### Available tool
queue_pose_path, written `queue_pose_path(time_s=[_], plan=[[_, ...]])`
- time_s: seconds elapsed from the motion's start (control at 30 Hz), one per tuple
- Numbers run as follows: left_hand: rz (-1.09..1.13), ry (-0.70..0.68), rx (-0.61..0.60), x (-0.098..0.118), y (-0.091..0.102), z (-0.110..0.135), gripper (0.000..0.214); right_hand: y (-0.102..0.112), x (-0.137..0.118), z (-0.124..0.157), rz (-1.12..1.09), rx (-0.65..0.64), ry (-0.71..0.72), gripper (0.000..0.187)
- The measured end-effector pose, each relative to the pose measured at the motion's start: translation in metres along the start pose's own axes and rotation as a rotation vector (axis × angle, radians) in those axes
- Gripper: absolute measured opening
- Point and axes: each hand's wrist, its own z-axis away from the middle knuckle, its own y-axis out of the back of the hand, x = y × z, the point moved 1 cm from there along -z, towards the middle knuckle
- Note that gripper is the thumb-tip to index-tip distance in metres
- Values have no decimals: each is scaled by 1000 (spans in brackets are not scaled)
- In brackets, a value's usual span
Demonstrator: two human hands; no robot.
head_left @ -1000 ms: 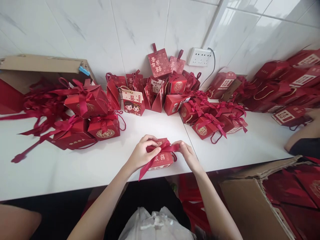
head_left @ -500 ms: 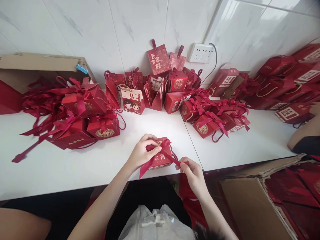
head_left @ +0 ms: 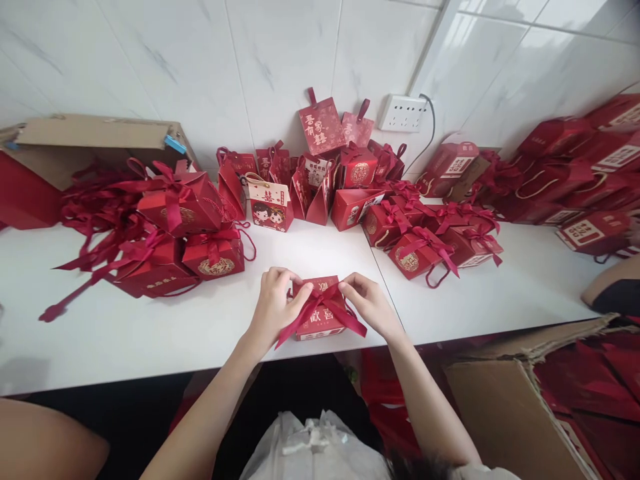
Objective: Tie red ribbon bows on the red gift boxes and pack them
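A small red gift box (head_left: 320,321) with gold characters lies near the front edge of the white table (head_left: 150,333). A dark red ribbon (head_left: 320,303) crosses its top, and its two tails hang down over the front. My left hand (head_left: 274,308) pinches the ribbon's left loop at the box top. My right hand (head_left: 367,303) pinches the right loop. Both hands rest against the box, fingers closed on the ribbon.
Finished red boxes with bows (head_left: 190,227) pile at the left beside loose ribbons (head_left: 95,227) and a cardboard carton (head_left: 95,137). More red boxes (head_left: 430,237) crowd the back and right. A wall socket (head_left: 401,112) sits behind. An open carton (head_left: 525,407) stands at lower right. Another person's arm (head_left: 613,287) shows at right.
My right hand, which had pulled a ribbon tail down to the right, has come back up to the box top and now pinches the right loop. The left hand stayed on the box.
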Motion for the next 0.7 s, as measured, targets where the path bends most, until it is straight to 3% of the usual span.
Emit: queue_pose_path(time_s=[0.17, 0.3, 0.43, 0.53, 0.7], plan=[[-17, -19, 91, 9, 4, 12, 14, -9, -3, 8, -112, 25, -75, 31], [64, 105, 126, 15, 8, 27, 16, -13, -3, 13, -159, 32, -119, 33], [250, 247, 194, 10, 2, 37, 13, -20, 0, 14, -268, -3, -191, 35], [360, 266, 273, 4, -4, 41, 9, -24, 4, 12, -392, -39, -238, 37], [394, 270, 293, 1, -7, 43, 8, -26, 8, 11, -578, -75, -307, 39]])
